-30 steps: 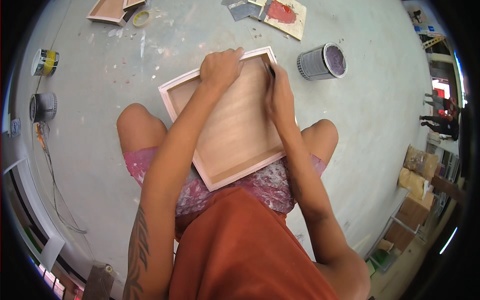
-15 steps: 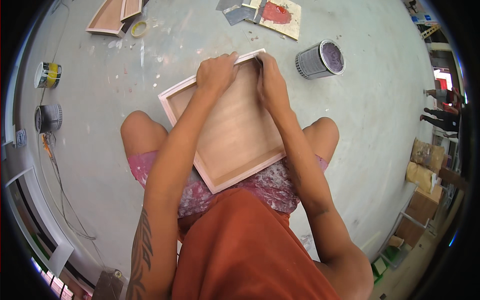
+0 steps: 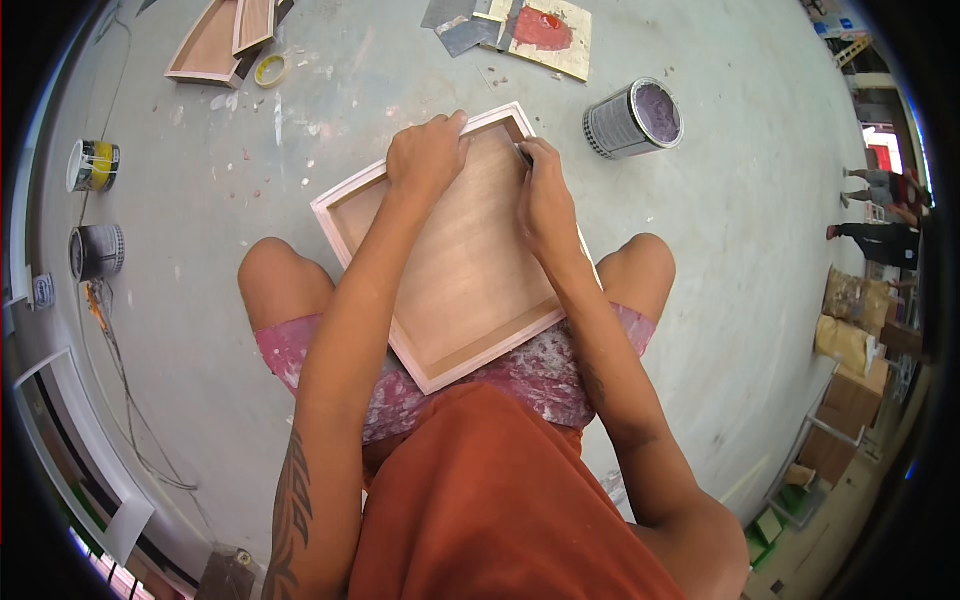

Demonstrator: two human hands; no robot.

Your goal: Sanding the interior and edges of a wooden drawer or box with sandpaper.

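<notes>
A shallow wooden box [image 3: 470, 260], open on top with pale pinkish rims, lies tilted across my lap. My left hand [image 3: 428, 155] is closed over its far rim, the fingers hidden behind the wall. My right hand [image 3: 547, 195] is bent against the inside of the right wall near the far corner. Between its fingertips a small dark flat piece [image 3: 522, 155] shows, pressed to the wall; its kind is too small to make out.
An open tin of purplish-grey paint [image 3: 630, 118] stands right of the box. Beyond lie a board smeared with red putty [image 3: 545, 40], a tape roll [image 3: 271, 70] and more wooden boxes [image 3: 205, 45]. Two cans [image 3: 95, 166] and a cable [image 3: 125, 390] are at left.
My right hand has slid a little nearer along the right wall, away from the far corner. My left hand stays on the far rim. The view has shifted slightly.
</notes>
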